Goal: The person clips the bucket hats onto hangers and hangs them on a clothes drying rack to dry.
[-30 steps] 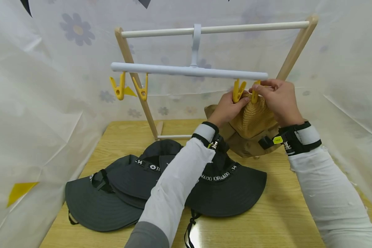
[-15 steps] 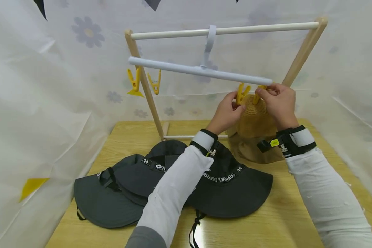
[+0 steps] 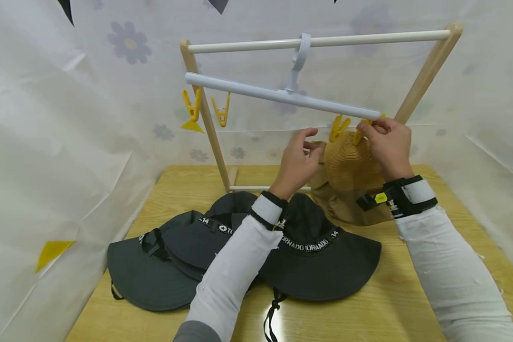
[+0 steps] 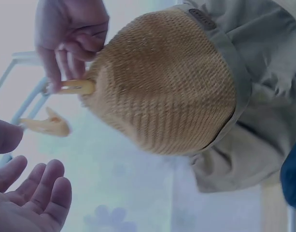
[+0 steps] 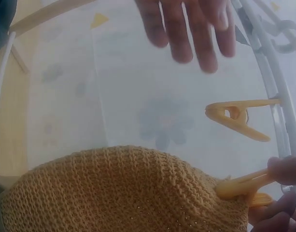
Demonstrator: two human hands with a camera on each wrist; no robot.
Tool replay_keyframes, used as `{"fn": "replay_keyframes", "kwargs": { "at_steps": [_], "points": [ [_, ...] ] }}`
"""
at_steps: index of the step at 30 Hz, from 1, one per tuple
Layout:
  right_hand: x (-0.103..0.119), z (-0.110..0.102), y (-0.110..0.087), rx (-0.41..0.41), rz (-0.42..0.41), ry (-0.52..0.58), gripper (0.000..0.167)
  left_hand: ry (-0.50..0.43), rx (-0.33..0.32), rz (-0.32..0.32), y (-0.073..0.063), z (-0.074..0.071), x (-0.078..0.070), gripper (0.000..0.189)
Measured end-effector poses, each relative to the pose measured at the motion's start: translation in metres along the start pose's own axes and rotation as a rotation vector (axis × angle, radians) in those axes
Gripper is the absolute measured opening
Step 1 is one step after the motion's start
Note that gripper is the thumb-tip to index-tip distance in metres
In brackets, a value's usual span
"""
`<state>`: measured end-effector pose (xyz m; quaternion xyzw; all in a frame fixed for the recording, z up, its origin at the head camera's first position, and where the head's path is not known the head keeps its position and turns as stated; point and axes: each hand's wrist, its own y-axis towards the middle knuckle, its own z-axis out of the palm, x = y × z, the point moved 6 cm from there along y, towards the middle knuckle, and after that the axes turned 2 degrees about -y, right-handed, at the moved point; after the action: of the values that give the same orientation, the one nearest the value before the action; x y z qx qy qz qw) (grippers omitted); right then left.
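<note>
A hat with a tan woven crown (image 3: 351, 164) and a khaki fabric brim (image 3: 339, 206) hangs at the right end of a pale hanger (image 3: 256, 91). One yellow clip (image 5: 242, 186) bites the top of the crown. My right hand (image 3: 391, 148) pinches that clip's handles between thumb and fingers, seen closely in the right wrist view. Beside it, another yellow clip (image 5: 234, 113) dangles from the hanger with nothing in it. My left hand (image 3: 297, 164) holds nothing; its fingers are spread and loosely bent, left of the hat, apart from the crown in the left wrist view.
The hanger hooks over the white top bar (image 3: 367, 38) of a wooden-sided rack (image 3: 429, 71). Two more yellow clips (image 3: 192, 105) hang at its left end. Several dark wide-brimmed hats (image 3: 320, 270) lie overlapping on the wooden table (image 3: 393, 294), partly under my left forearm.
My left hand has let go near the crown and drawn left. The hanger's right end has tipped lower. My right hand stays at the clip, and the hat hangs straighter.
</note>
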<state>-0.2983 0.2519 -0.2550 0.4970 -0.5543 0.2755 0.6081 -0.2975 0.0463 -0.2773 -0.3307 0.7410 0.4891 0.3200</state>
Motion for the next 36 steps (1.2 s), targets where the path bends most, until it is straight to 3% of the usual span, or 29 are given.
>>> {"fn": "replay_keyframes", "kwargs": {
  "at_steps": [8,12,16,20,26,30,36],
  "points": [
    [-0.003,-0.001,-0.002,0.027,-0.002,0.011,0.045,0.096,-0.042,0.096,-0.016,-0.02,-0.014,0.041],
    [-0.004,-0.004,-0.006,0.026,0.005,0.022,0.037,0.131,-0.094,0.151,-0.031,-0.031,-0.023,0.039],
    [-0.001,-0.013,-0.014,-0.011,-0.002,-0.027,0.043,0.146,-0.14,0.182,-0.048,-0.041,-0.028,0.039],
    [0.004,-0.024,-0.027,-0.116,-0.035,-0.099,0.04,0.129,-0.166,0.165,-0.067,-0.048,-0.023,0.038],
    [0.015,-0.032,-0.057,-0.268,-0.19,-0.111,0.025,0.043,-0.197,0.067,-0.091,-0.05,-0.002,0.036],
    [0.019,-0.023,-0.077,-0.245,-0.268,-0.115,0.024,0.009,-0.225,0.017,-0.1,-0.05,0.01,0.035],
    [0.012,-0.003,-0.101,-0.144,-0.268,-0.095,0.027,0.008,-0.238,-0.006,-0.103,-0.05,0.016,0.034]
  ]
}}
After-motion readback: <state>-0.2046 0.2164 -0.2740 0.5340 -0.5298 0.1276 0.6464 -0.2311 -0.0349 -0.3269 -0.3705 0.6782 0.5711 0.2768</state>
